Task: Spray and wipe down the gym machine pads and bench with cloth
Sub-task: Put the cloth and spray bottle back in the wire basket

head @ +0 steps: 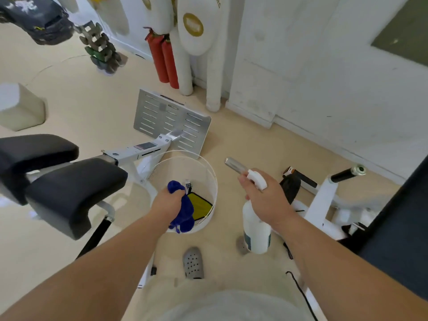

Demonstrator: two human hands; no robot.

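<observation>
Your left hand [168,200] is bunched tight around the blue cloth [185,212], fingers curled in, with the loose end of the cloth hanging down below your fist. You hold it right over the near rim of the white bucket [212,172], which stands on the beige floor [69,100]. Down in the bottom of that bucket lies a yellow cloth [200,205] with a dark edge.

Your right hand [264,198] is wrapped round the neck of the white spray bottle [256,230], just under its white trigger head. The bottle hangs roughly upright, clear of the floor, to the right of the bucket and apart from it. I cannot tell whether a finger is on the trigger.

The 2 black pads [74,188] of the machine sit to your left, side by side on the white frame, close to the cloth hand but not touching it. Beyond the bucket the slotted metal footplate [171,119] tilts up from the floor. A chrome bar [234,164] pokes out just past your right hand. On the far right edge a dark padded surface [405,228] runs along the frame.

Below your arms a grey perforated clog [193,262] shows on the floor. Against the far wall stand 2 red fire extinguishers [162,59], with a dumbbell rack [99,47] to their left.
</observation>
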